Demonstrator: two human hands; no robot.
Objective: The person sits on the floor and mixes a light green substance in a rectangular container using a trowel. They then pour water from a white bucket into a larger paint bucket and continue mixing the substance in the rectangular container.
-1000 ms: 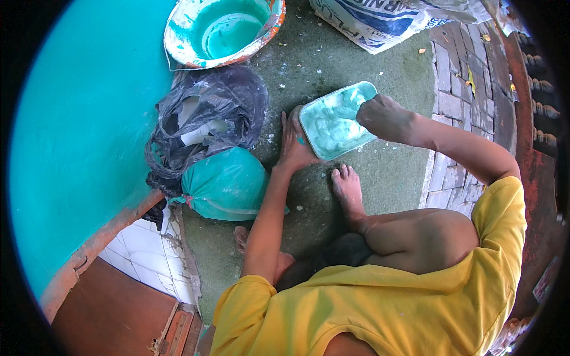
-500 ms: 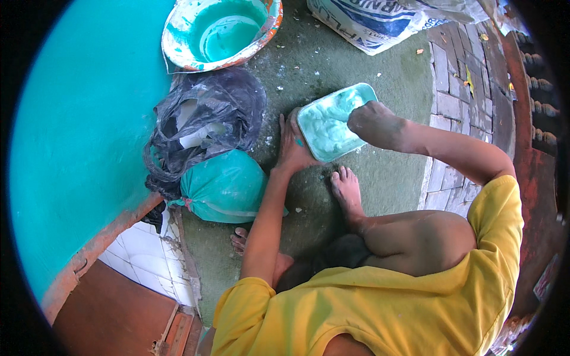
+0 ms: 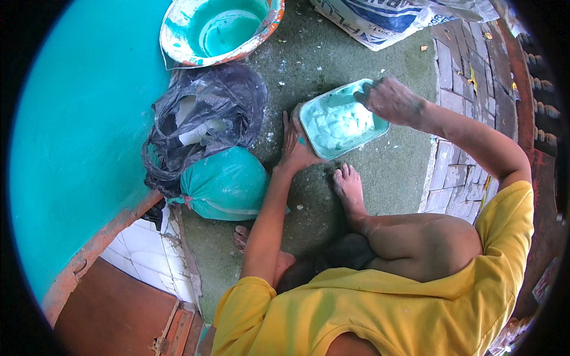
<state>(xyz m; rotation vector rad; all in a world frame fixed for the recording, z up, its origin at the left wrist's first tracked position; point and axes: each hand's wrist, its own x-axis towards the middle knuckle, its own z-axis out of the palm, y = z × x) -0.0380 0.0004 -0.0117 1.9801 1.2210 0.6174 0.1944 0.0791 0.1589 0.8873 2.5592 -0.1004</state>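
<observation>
Rectangular plastic tray (image 3: pixel 343 120): pale teal, rounded corners, resting on the green-grey concrete floor (image 3: pixel 386 172) just ahead of the person's bare foot (image 3: pixel 349 190), near the floor's edge with the brick paving (image 3: pixel 457 113). Long axis runs from near-left to far-right.

Contents: a lumpy mound of whitish-teal paste, wet-looking, heaped toward the tray's middle.

Left hand (image 3: pixel 295 145): flat on the floor against the tray's near-left corner, fingers spread and extended, touching its wall (bracing, by the look of it).

Right hand (image 3: pixel 389 99): over the tray's far-right end, fingers curled down together at the rim; whether they pinch anything cannot be told. Both hands are at the tray, one at each end.

Surroundings: a tied teal bag (image 3: pixel 225 184) and a black plastic bag (image 3: pixel 205 115) to the left; a paint-smeared basin (image 3: pixel 178 41) beyond; a printed sack (image 3: pixel 392 18) at the far edge; a teal wall (image 3: pixel 77 130) on the left.
</observation>
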